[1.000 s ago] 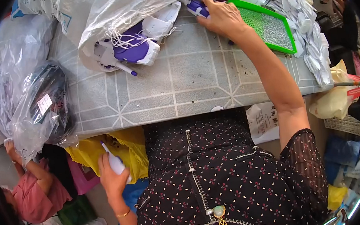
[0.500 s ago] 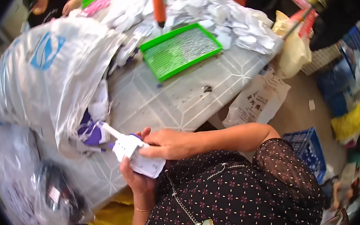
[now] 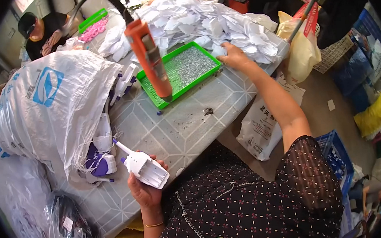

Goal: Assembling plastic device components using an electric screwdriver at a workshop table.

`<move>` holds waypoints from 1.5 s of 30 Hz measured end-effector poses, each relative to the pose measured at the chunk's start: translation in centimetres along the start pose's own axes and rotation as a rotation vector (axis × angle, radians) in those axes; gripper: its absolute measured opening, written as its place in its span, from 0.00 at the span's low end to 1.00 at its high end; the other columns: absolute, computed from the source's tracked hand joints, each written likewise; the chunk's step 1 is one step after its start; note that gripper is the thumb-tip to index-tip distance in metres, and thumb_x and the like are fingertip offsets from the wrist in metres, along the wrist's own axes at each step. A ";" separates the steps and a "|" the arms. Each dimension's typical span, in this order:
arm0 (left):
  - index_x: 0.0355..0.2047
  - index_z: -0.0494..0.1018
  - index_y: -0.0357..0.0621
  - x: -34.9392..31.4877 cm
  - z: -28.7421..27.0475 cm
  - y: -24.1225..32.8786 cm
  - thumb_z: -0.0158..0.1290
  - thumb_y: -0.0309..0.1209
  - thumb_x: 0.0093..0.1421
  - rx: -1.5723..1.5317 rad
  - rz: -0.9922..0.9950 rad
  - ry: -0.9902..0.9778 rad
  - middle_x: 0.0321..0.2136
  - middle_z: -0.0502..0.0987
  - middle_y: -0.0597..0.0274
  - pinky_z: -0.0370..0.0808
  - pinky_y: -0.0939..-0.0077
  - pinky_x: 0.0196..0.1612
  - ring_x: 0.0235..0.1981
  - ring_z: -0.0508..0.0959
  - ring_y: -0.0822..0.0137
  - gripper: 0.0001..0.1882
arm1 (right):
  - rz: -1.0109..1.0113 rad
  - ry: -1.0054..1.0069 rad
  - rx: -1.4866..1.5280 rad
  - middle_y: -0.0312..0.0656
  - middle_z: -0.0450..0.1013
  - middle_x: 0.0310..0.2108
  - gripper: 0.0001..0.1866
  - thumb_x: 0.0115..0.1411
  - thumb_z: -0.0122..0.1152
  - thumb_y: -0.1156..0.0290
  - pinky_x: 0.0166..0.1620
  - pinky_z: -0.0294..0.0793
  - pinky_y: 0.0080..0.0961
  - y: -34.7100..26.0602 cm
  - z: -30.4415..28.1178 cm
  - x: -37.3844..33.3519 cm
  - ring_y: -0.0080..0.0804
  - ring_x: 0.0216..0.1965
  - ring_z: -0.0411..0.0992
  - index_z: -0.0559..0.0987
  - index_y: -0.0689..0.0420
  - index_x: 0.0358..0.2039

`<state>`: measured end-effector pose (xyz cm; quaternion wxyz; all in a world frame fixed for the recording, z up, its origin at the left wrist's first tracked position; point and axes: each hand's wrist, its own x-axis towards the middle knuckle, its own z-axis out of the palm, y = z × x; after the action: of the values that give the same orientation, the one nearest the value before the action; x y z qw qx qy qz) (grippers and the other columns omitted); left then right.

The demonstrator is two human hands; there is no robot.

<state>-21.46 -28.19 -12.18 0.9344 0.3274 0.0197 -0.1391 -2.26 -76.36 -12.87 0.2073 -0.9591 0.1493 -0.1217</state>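
Device (image 3: 144, 166) gripped in left hand (image 3: 145, 192), facing upward.

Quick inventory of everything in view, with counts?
Device: 1, white and purple, low centre
Other devices: several, purple, white, sack mouth
Table: 1, grey, centre
Trays: 2, green, centre and upper left
Metal bits: many, silver, nearer tray
Hanging tool: 1, orange, over that tray
Heap: 1, white pieces, table's far side
Sack: 1, white and blue, table's left
Small pieces: many, pink, upper left
Bags: several, clear, white, cream, yellow, both sides
Crate: 1, blue, lower right
Co-worker: 1, dark top, upper left
Left hand: 1, bare, holding device
Right hand: 1, bare, heap's edge
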 end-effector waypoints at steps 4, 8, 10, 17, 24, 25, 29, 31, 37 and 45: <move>0.70 0.57 0.46 -0.1 -1.4 -0.3 0.46 0.51 0.70 -0.091 0.023 -0.072 0.58 0.71 0.40 0.72 0.40 0.59 0.56 0.75 0.41 0.35 | -0.073 0.175 0.289 0.50 0.80 0.40 0.21 0.58 0.66 0.64 0.49 0.76 0.36 3.1 -1.2 0.1 0.43 0.42 0.78 0.79 0.58 0.51; 0.74 0.45 0.50 -1.0 -1.2 -0.8 0.53 0.44 0.68 0.163 0.100 -0.069 0.62 0.67 0.45 0.70 0.41 0.63 0.64 0.69 0.42 0.42 | -0.103 0.024 0.891 0.28 0.65 0.25 0.18 0.64 0.57 0.70 0.25 0.60 0.17 -6.4 -9.2 -11.3 0.17 0.23 0.61 0.76 0.58 0.54; 0.75 0.42 0.50 -0.6 0.1 -0.7 0.56 0.38 0.66 0.165 0.116 -0.115 0.63 0.66 0.46 0.68 0.42 0.65 0.65 0.69 0.43 0.44 | 0.003 -0.080 1.107 0.30 0.73 0.29 0.12 0.64 0.56 0.70 0.20 0.61 0.12 -10.2 -10.5 -17.1 0.15 0.23 0.69 0.78 0.57 0.47; 0.74 0.42 0.46 -0.6 1.6 -0.7 0.56 0.40 0.68 0.189 0.210 -0.054 0.65 0.64 0.51 0.61 0.52 0.70 0.67 0.65 0.53 0.44 | -0.146 -0.684 1.321 0.43 0.76 0.47 0.26 0.62 0.60 0.88 0.50 0.80 0.26 -21.5 -0.4 -25.3 0.26 0.44 0.77 0.70 0.65 0.60; 0.73 0.49 0.46 -0.7 -0.3 0.4 0.48 0.59 0.68 0.036 0.180 -0.046 0.67 0.63 0.55 0.61 0.54 0.70 0.67 0.66 0.55 0.44 | -1.121 0.029 0.604 0.42 0.79 0.29 0.23 0.48 0.73 0.80 0.30 0.76 0.28 -23.3 1.3 -24.7 0.38 0.27 0.77 0.83 0.60 0.47; 0.73 0.50 0.45 -0.6 -0.4 0.5 0.48 0.60 0.68 0.006 0.143 -0.043 0.67 0.64 0.55 0.62 0.54 0.70 0.67 0.66 0.55 0.44 | -1.187 -0.001 0.501 0.42 0.79 0.30 0.24 0.47 0.73 0.78 0.29 0.76 0.29 -23.3 0.8 -24.4 0.37 0.27 0.78 0.83 0.60 0.48; 0.72 0.51 0.43 -0.7 -1.9 0.3 0.47 0.61 0.68 -0.031 0.032 -0.028 0.66 0.65 0.53 0.64 0.56 0.69 0.66 0.67 0.56 0.44 | -1.297 -0.197 0.465 0.49 0.76 0.49 0.21 0.49 0.75 0.70 0.47 0.77 0.38 -24.7 0.2 -22.2 0.47 0.49 0.76 0.81 0.57 0.44; 0.72 0.52 0.43 -0.7 -2.2 0.2 0.47 0.60 0.68 -0.049 -0.027 -0.038 0.65 0.65 0.54 0.65 0.58 0.68 0.65 0.68 0.58 0.44 | -1.319 -0.451 0.525 0.53 0.66 0.63 0.21 0.50 0.75 0.65 0.61 0.69 0.46 -25.3 0.4 -20.7 0.57 0.63 0.66 0.75 0.56 0.41; 0.70 0.54 0.40 -0.2 -2.2 -0.2 0.52 0.57 0.68 -0.063 -0.001 -0.029 0.62 0.68 0.56 0.67 0.61 0.66 0.62 0.70 0.62 0.43 | -1.316 -0.545 0.541 0.51 0.69 0.61 0.26 0.47 0.78 0.61 0.59 0.69 0.44 -25.2 1.1 -21.3 0.54 0.59 0.69 0.73 0.54 0.42; 0.70 0.55 0.42 -0.2 -2.3 -0.2 0.51 0.59 0.67 -0.069 0.006 -0.017 0.61 0.69 0.56 0.70 0.61 0.64 0.61 0.71 0.63 0.43 | -1.346 -0.329 0.467 0.44 0.72 0.56 0.25 0.46 0.77 0.57 0.55 0.67 0.42 -24.9 1.8 -23.0 0.46 0.56 0.70 0.75 0.54 0.39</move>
<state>-21.60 -26.84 -14.08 0.9456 0.2940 0.0154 -0.1382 -17.15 -46.32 -7.58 0.3065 -0.7799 -0.5354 -0.1057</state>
